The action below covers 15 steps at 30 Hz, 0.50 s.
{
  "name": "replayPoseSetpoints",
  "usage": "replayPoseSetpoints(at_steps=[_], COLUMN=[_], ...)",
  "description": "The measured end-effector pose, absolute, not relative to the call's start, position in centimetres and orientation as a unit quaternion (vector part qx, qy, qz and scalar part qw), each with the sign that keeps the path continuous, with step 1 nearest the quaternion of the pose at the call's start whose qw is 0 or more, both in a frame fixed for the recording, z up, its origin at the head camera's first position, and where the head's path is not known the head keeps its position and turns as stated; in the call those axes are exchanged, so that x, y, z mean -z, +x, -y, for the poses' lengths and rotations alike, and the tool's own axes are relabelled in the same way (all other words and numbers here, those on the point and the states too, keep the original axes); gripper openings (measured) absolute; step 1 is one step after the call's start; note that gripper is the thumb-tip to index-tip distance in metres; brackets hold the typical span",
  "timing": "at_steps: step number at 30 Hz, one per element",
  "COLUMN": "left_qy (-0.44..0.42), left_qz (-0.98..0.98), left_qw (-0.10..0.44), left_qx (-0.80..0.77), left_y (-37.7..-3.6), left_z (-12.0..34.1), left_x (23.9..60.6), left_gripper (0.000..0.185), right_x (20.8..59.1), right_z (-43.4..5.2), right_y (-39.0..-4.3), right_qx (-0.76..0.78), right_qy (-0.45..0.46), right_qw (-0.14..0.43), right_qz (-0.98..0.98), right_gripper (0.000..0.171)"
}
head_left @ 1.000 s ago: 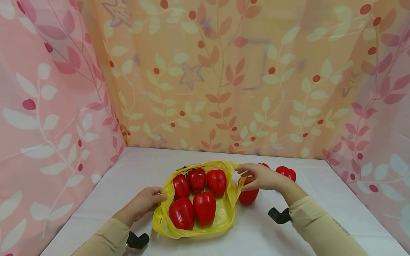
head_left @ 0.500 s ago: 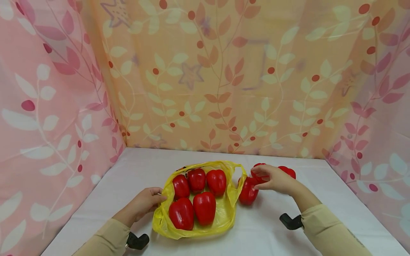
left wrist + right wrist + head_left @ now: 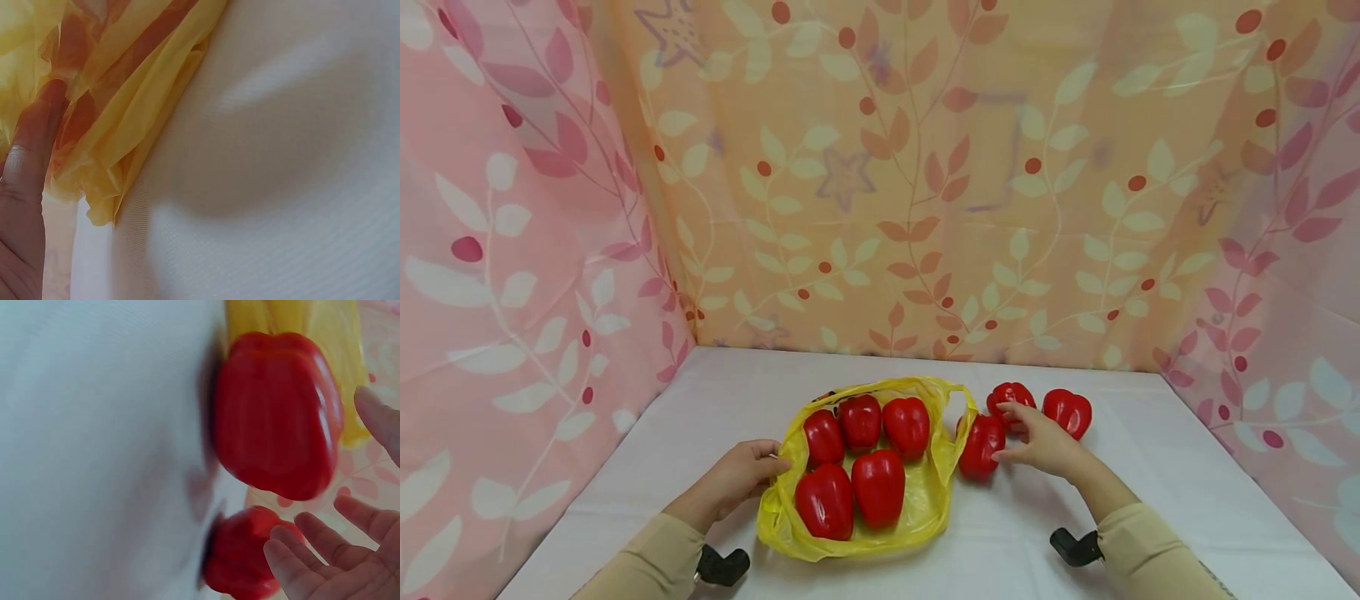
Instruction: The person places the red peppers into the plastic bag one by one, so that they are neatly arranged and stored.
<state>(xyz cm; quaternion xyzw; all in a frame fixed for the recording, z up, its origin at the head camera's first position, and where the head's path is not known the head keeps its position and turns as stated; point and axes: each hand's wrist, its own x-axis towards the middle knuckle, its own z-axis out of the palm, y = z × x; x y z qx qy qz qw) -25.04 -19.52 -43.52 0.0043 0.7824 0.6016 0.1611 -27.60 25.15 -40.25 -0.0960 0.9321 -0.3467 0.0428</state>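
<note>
A yellow plastic bag (image 3: 928, 504) lies spread with its mouth up, several red bell peppers (image 3: 878, 489) inside. My left hand (image 3: 739, 477) pinches the bag's left edge; in the left wrist view a finger (image 3: 30, 147) lies against the crumpled yellow film. My right hand (image 3: 1043, 443) is to the right of the bag, fingers apart and nothing in it. Nearest to it is a bell pepper (image 3: 979, 450) beside the bag's handle, which the right wrist view shows large in front of the spread fingers (image 3: 328, 540). Behind that hand sits another bell pepper (image 3: 1009, 395), partly covered by the fingers.
A third loose bell pepper (image 3: 1067, 412) is farther right on the white tabletop (image 3: 700, 392). Patterned cloth (image 3: 925, 208) closes off the back and both sides. A black camera mount shows at each wrist.
My right hand has let go of the bag's right handle and moved right, toward the loose bell peppers. The handle now stands up as a loop. My left hand stays put.
</note>
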Motion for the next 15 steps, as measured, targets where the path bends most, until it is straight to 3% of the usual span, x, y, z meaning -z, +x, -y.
replayPoseSetpoints(at_steps=[15], left_qy=[0.009], left_qz=[-0.779], left_qw=[0.166], left_qx=[-0.604], left_y=[-25.1], left_z=[19.6], left_x=[43.7], left_gripper=[0.034], right_x=[43.1], right_z=[-23.5], right_y=[-27.5], right_qx=[0.35], right_qy=[-0.062], right_qw=[0.034], right_qz=[-0.934], right_gripper=[0.112])
